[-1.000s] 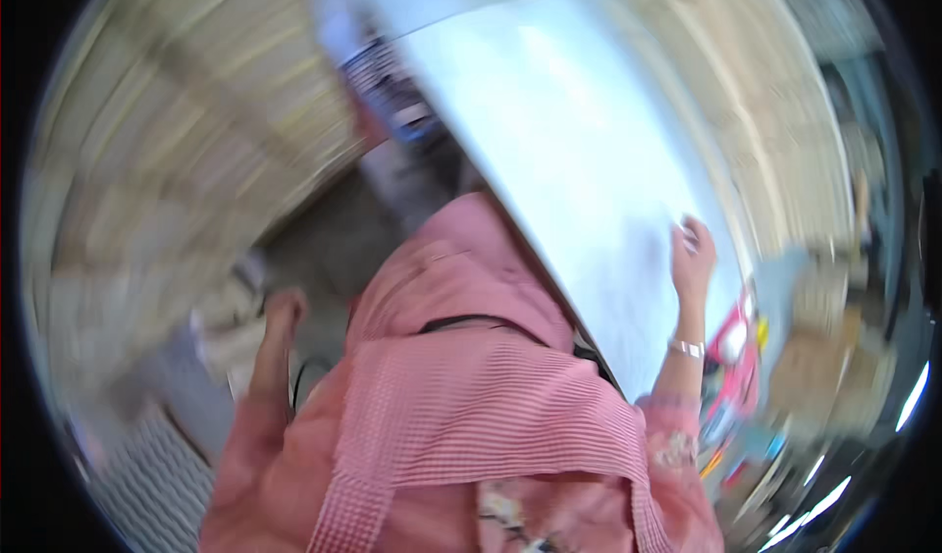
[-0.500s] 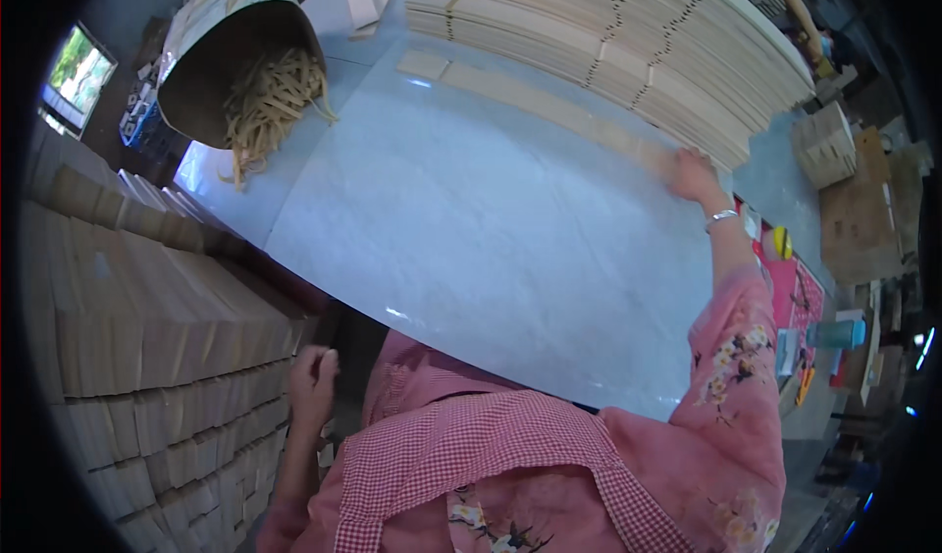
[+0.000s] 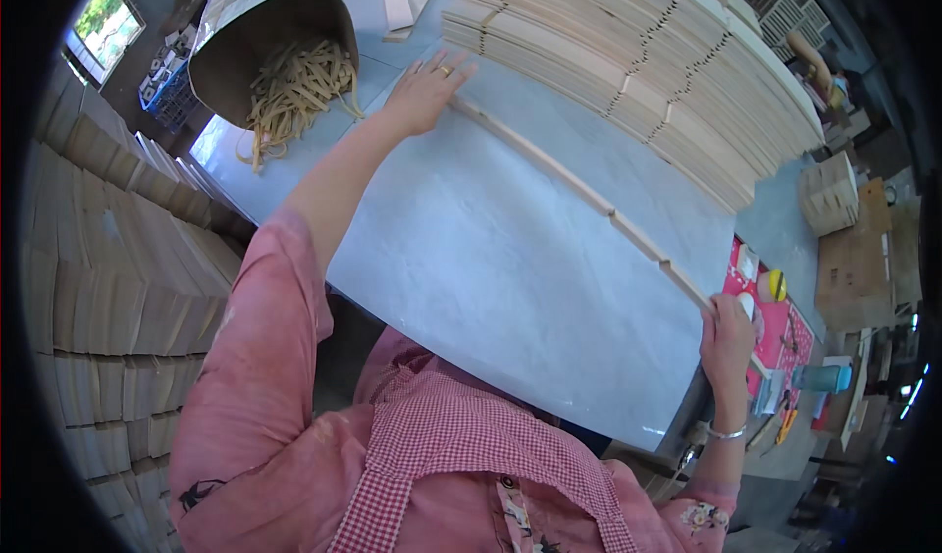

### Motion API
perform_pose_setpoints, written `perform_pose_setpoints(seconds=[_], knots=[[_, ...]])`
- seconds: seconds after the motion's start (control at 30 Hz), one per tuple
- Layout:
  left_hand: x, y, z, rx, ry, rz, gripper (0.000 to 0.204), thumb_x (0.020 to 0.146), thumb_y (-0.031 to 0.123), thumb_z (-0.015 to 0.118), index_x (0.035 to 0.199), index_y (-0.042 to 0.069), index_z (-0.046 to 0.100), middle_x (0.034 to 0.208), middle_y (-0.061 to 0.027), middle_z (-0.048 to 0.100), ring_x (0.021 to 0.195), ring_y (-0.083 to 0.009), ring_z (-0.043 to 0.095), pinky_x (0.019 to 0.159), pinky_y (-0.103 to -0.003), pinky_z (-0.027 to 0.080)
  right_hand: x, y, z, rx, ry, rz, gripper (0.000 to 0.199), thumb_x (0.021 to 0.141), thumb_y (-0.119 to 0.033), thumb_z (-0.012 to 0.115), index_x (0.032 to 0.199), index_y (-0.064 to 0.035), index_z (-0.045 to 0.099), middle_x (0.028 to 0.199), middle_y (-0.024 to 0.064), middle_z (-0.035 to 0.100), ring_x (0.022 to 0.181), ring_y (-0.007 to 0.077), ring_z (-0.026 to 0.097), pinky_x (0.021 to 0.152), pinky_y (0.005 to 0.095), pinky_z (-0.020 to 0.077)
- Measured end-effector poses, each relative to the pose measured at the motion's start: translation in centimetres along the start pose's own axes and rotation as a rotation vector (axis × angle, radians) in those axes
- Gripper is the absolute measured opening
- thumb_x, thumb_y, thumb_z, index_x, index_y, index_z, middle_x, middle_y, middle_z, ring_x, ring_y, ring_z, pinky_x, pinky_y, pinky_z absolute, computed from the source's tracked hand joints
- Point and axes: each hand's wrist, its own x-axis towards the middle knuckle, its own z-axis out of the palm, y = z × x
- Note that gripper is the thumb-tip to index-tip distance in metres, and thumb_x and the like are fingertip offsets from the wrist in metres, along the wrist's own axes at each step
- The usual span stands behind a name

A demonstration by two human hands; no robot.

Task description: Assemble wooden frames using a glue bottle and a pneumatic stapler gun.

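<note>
A long, thin pale wooden strip (image 3: 572,186) with small notches runs across the table, seen along its narrow edge. My right hand (image 3: 728,342) is closed around its near right end, at the table's right edge. At the strip's far left end, my left hand (image 3: 422,94) lies with fingers stretched out, its heel against or just beside the wood; the exact contact is hidden. Behind the strip stands a tall stack of similar notched wooden strips (image 3: 608,52).
A tipped container (image 3: 275,8) spills tan bands (image 3: 294,87) at the far left. Stacked wooden boards (image 3: 128,268) fill the left side. On the right lie a pink mat (image 3: 770,332), a yellow tape roll (image 3: 772,285) and a teal bottle (image 3: 824,378). Cardboard boxes (image 3: 863,259) stand beyond.
My left hand has come up from beside the table to the strip's left end. My right hand has drawn the strip away from the stack, toward me, and it now shows edge-on.
</note>
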Motion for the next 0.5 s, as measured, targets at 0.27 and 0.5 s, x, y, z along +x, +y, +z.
perform_pose_setpoints(seconds=[0.27,0.5], knots=[[-5.6,1.7,-3.3,-0.098,-0.59,-0.142,0.008,0.086,0.014,0.061,0.088,0.01,0.067,0.094,-0.0122,0.073,0.1,-0.0343,0.066,0.093,-0.047,0.048,-3.6,1.7,3.2,-0.145,-0.156,0.253,0.011,0.092,-0.013,0.061,0.101,-0.0074,0.058,0.083,0.0173,0.068,0.07,0.0408,0.065,0.062,0.049,0.0501],[-13.3,3.9,-6.7,0.035,-0.614,-0.093,0.016,0.088,0.017,0.06,0.097,0.006,0.068,0.099,-0.0179,0.072,0.094,-0.0363,0.067,0.081,-0.048,0.051,0.8,-0.6,10.5,0.161,-0.139,0.188,0.021,0.089,-0.006,0.058,0.11,-0.0017,0.059,0.09,0.0208,0.069,0.082,0.0427,0.067,0.075,0.0518,0.0525]])
